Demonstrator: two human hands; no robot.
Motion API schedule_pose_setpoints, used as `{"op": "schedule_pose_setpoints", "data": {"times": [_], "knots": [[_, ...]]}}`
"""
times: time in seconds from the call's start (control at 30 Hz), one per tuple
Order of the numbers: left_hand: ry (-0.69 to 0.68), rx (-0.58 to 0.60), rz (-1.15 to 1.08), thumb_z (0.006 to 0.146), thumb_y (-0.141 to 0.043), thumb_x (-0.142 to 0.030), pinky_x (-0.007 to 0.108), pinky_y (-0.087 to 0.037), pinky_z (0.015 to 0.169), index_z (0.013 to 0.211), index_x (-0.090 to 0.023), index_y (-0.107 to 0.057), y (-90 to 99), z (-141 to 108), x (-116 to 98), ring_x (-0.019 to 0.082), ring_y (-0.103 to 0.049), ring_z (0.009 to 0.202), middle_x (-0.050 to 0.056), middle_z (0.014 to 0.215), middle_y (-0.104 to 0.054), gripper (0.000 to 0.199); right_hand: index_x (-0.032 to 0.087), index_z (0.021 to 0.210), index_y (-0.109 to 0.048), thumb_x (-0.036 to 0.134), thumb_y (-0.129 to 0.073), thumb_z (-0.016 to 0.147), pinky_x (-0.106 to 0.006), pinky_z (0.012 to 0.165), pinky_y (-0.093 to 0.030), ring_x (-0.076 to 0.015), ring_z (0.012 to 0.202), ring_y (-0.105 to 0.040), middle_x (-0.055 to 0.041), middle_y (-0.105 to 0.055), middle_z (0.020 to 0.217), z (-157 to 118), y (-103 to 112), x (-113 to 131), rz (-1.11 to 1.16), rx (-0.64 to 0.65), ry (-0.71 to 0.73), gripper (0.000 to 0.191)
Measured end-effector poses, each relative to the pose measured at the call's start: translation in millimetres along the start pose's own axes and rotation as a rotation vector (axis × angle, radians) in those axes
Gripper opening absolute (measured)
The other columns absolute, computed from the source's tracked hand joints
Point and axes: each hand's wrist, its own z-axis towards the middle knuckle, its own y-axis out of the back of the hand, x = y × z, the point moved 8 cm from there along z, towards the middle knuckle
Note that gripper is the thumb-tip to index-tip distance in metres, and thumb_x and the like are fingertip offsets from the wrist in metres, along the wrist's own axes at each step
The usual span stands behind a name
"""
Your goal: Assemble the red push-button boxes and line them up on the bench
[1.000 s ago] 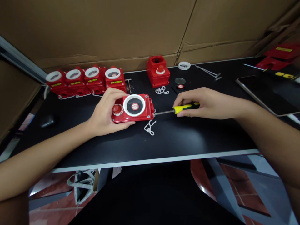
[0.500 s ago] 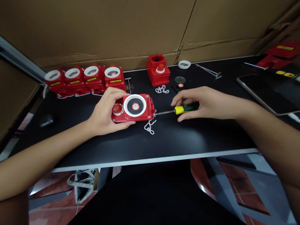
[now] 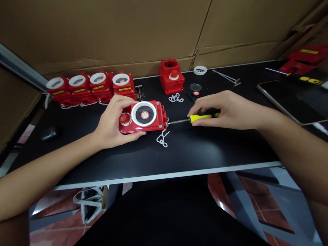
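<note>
My left hand (image 3: pixel 110 123) grips the left end of a red box (image 3: pixel 159 119) that carries a white ring, a dark round disc and a red knob. In my right hand (image 3: pixel 224 111) is a screwdriver (image 3: pixel 201 118) with a yellow and dark handle, the fingers closed round it. Its shaft points left, and the tip meets the box's right end near a small metal part. A knotted white cord (image 3: pixel 162 140) lies on the table just below that end. What exactly the tip sits in is too small to tell.
Several similar red boxes (image 3: pixel 98 87) stand in a row at the back left. Another red box (image 3: pixel 171 80) without a ring stands behind, near a white ring (image 3: pixel 200 70) and a glass disc (image 3: pixel 195 87). A dark tablet (image 3: pixel 294 102) and a second screwdriver (image 3: pixel 309 80) lie at right.
The screwdriver handle has turned, showing more yellow, and my right fingers have closed further round it. My left hand and the box stay nearly the same, as the view shifts slightly.
</note>
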Motion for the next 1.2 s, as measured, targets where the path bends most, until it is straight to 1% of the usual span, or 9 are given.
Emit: {"op": "schedule_pose_setpoints", "data": {"times": [0.23, 0.4, 0.53, 0.67, 0.73, 0.8, 0.87, 0.93, 1.2], "knots": [[-0.006, 0.01, 0.026, 0.098, -0.091, -0.065, 0.072, -0.067, 0.101, 0.162, -0.033, -0.054, -0.5, 0, 0, 0.039, -0.075, 0.125, 0.01, 0.145, -0.078, 0.08, 0.025, 0.131, -0.086, 0.085, -0.07, 0.104, -0.039, 0.073, -0.054, -0.0162, 0.066, -0.068, -0.0057, -0.087, 0.1, -3, -8, -12, 0.066, 0.071, -0.064, 0.068], [0.005, 0.026, 0.022, 0.1, -0.089, -0.066, 0.071, -0.067, 0.101, 0.161, -0.032, -0.055, -0.6, 1, -1, 0.038, -0.075, 0.126, 0.011, 0.145, -0.079, 0.078, 0.025, 0.132, -0.084, 0.087, -0.073, 0.101, -0.038, 0.076, -0.054, -0.016, 0.07, -0.067, -0.007, -0.086, 0.108, -3, -9, -14, 0.077, 0.079, -0.068, 0.071], [0.015, 0.043, 0.03, 0.1, -0.089, -0.067, 0.072, -0.068, 0.103, 0.162, -0.031, -0.056, -2.2, 1, 0, 0.038, -0.075, 0.126, 0.01, 0.147, -0.078, 0.079, 0.026, 0.109, -0.083, 0.082, -0.091, 0.087, -0.046, 0.098, -0.06, -0.0225, 0.091, -0.072, -0.0076, -0.085, 0.116, 0, -3, -7, 0.013, -0.019, 0.027, 0.061], [-0.053, -0.017, 0.018, 0.105, -0.088, -0.066, 0.069, -0.071, 0.1, 0.165, -0.034, -0.054, 1.0, 1, -6, 0.038, -0.076, 0.124, 0.011, 0.143, -0.078, 0.076, 0.027, 0.104, -0.074, 0.065, -0.09, 0.091, -0.059, 0.141, -0.046, -0.0176, 0.076, -0.068, 0.0013, -0.081, 0.093, 0, 0, -5, 0.009, -0.08, 0.072, 0.043], [-0.072, -0.04, 0.008, 0.107, -0.088, -0.063, 0.067, -0.071, 0.1, 0.166, -0.035, -0.054, 2.3, 2, -8, 0.037, -0.077, 0.123, 0.011, 0.142, -0.078, 0.074, 0.026, 0.101, -0.071, 0.063, -0.091, 0.091, -0.061, 0.147, -0.04, -0.0167, 0.072, -0.068, 0.0044, -0.079, 0.085, -1, 0, -4, 0.031, -0.086, 0.068, 0.043], [-0.085, -0.046, -0.004, 0.107, -0.089, -0.061, 0.066, -0.072, 0.1, 0.166, -0.034, -0.055, 2.7, 3, -10, 0.038, -0.077, 0.124, 0.012, 0.142, -0.078, 0.074, 0.026, 0.099, -0.071, 0.066, -0.09, 0.092, -0.059, 0.136, -0.052, -0.0182, 0.075, -0.073, 0.0028, -0.081, 0.088, -2, -1, -5, 0.061, -0.075, 0.045, 0.046], [-0.088, -0.05, -0.01, 0.106, -0.09, -0.06, 0.066, -0.072, 0.1, 0.167, -0.035, -0.055, 3.0, 3, -10, 0.038, -0.077, 0.124, 0.012, 0.142, -0.078, 0.074, 0.025, 0.101, -0.074, 0.072, -0.089, 0.092, -0.052, 0.111, -0.064, -0.0211, 0.083, -0.078, -0.0008, -0.083, 0.097, -3, -2, -5, 0.08, -0.064, 0.021, 0.05], [-0.084, -0.054, -0.011, 0.106, -0.091, -0.06, 0.066, -0.072, 0.1, 0.167, -0.036, -0.055, 3.5, 4, -10, 0.038, -0.078, 0.124, 0.012, 0.141, -0.078, 0.074, 0.025, 0.103, -0.078, 0.075, -0.088, 0.092, -0.046, 0.095, -0.064, -0.0221, 0.087, -0.079, -0.003, -0.084, 0.101, -3, -2, -4, 0.069, -0.057, 0.018, 0.052], [-0.078, -0.052, 0.0, 0.105, -0.091, -0.061, 0.065, -0.072, 0.1, 0.167, -0.037, -0.055, 3.4, 3, -9, 0.039, -0.078, 0.124, 0.011, 0.141, -0.078, 0.076, 0.022, 0.125, -0.081, 0.076, -0.074, 0.102, -0.037, 0.068, -0.054, -0.0168, 0.068, -0.072, -0.007, -0.085, 0.104, -4, -7, -8, 0.084, 0.033, -0.036, 0.059]]}}
